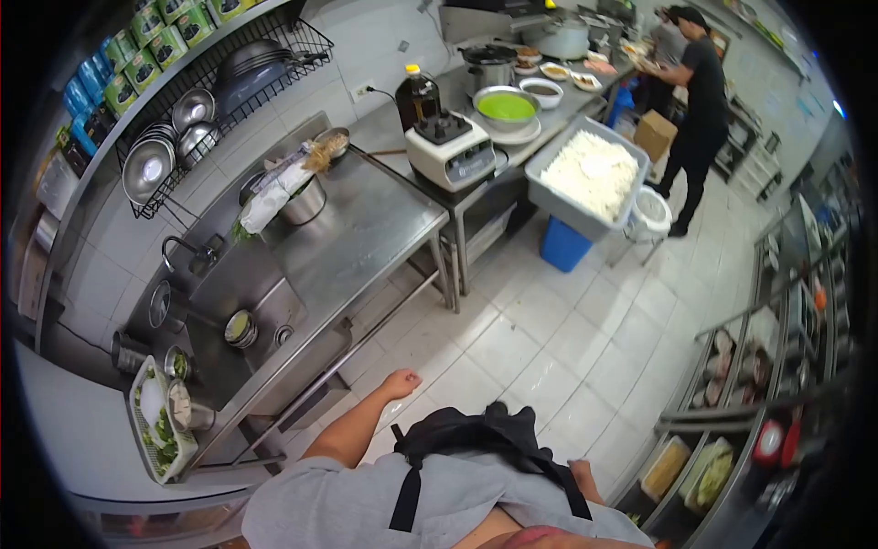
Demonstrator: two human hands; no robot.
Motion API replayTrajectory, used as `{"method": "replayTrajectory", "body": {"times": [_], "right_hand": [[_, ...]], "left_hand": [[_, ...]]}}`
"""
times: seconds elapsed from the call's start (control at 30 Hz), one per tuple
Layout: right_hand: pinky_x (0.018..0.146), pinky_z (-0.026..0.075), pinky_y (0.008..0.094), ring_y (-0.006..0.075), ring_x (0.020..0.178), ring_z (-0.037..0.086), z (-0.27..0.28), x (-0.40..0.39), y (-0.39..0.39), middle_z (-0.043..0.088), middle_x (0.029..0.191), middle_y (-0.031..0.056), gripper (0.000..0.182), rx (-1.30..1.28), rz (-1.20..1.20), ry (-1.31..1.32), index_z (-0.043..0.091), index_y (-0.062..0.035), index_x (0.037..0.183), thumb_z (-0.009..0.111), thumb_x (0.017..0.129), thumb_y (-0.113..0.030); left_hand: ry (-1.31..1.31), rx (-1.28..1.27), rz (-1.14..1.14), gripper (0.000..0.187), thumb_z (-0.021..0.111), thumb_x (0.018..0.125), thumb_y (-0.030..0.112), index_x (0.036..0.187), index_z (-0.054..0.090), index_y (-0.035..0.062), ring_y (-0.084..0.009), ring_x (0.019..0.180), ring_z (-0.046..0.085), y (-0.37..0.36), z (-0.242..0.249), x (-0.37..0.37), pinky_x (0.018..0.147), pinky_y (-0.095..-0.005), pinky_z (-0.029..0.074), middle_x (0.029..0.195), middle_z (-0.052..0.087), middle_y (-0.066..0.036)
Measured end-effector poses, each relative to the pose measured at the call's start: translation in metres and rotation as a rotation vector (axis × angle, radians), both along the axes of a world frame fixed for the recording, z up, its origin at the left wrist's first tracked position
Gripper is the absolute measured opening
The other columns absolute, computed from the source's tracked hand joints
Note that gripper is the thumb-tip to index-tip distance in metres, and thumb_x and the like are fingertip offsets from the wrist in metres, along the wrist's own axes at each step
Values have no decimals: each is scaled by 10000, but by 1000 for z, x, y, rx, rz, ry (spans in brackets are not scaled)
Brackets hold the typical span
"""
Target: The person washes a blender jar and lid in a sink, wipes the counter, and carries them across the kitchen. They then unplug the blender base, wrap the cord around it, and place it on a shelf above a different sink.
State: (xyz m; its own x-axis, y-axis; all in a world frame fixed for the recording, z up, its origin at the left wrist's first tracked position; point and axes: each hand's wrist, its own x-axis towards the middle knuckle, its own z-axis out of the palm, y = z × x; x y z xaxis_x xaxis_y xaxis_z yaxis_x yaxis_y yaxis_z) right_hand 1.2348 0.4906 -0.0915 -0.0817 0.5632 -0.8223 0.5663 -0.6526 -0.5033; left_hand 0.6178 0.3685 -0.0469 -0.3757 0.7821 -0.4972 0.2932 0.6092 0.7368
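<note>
Black apron (471,432), worn over a grey shirt (315,508), between the hands. Left hand (400,382): near the steel counter (366,229), nothing visibly held, cannot tell if fingers are clenched; right hand (583,478): partly hidden, fingers likewise unclear.

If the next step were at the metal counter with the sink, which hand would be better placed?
Left, I'd say. The bare left hand is on the same side as the stainless steel counter; the bare right arm, mostly hidden, is farther off, past the black cloth.
</note>
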Motion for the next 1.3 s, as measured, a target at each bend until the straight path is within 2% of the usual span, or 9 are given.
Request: {"method": "replayTrajectory", "body": {"times": [0.1,0.27,0.5,0.73,1.13,1.2,1.23,1.27,1.3], "right_hand": [[435,494,364,216,493,615,-29,-81,194,636,624,107,260,180,397,-306,626,-8,759,612,886,-235],[508,511,304,182,627,640,58,-315,443,672,835,91,209,490,369,145,576,-31,1046,562,932,-205],[586,519,276,157,717,643,267,-595,571,677,927,85,235,590,531,541,582,-48,1098,557,963,-239],[619,520,278,158,733,649,383,-784,659,682,917,85,248,687,563,730,608,-30,1045,558,952,-254],[804,515,372,237,971,624,324,-1217,791,637,1105,143,402,237,954,774,580,11,1150,611,896,-299],[819,510,392,247,986,619,302,-1255,782,628,1128,146,429,209,1026,722,567,10,1176,615,891,-307],[833,504,413,257,1001,613,294,-1271,774,618,1151,148,457,209,1084,673,554,10,1201,619,886,-314],[833,504,413,257,1001,613,290,-1284,764,618,1151,148,457,190,1105,673,554,10,1201,619,886,-314],[806,499,417,234,925,608,288,-1295,754,628,1080,122,412,124,1081,683,575,-18,1181,601,896,-314]], "left_hand": [[-75,-68,319,284,660,845,298,929,673,27,-186,645,651,-6,10,-8,600,-324,528,776,683,-88],[-179,-440,546,353,629,855,313,892,655,-37,-214,639,661,-66,-70,-36,535,-365,526,794,686,-111],[-450,-525,1124,328,593,867,311,794,642,-5,-242,595,648,-41,-62,-45,505,-382,522,740,663,-115],[-402,-176,1041,299,593,904,307,1018,621,32,-211,706,656,102,-32,-127,574,-351,530,881,678,-110],[-301,-253,1291,373,463,969,355,994,596,8,-286,747,658,241,-25,58,640,-463,534,919,663,-147],[-1379,539,1660,337,476,950,330,1106,516,34,-355,941,600,260,-4,91,700,-547,474,1130,600,-214],[-1377,543,1692,337,476,950,330,1106,516,34,-355,941,600,286,6,129,700,-547,474,1130,600,-214],[-982,-157,2098,252,497,931,290,1024,551,62,-328,839,623,312,11,121,650,-497,486,996,643,-207],[-733,-327,1913,191,550,885,257,916,594,73,-307,727,640,332,23,131,614,-442,500,815,667,-164]]}}
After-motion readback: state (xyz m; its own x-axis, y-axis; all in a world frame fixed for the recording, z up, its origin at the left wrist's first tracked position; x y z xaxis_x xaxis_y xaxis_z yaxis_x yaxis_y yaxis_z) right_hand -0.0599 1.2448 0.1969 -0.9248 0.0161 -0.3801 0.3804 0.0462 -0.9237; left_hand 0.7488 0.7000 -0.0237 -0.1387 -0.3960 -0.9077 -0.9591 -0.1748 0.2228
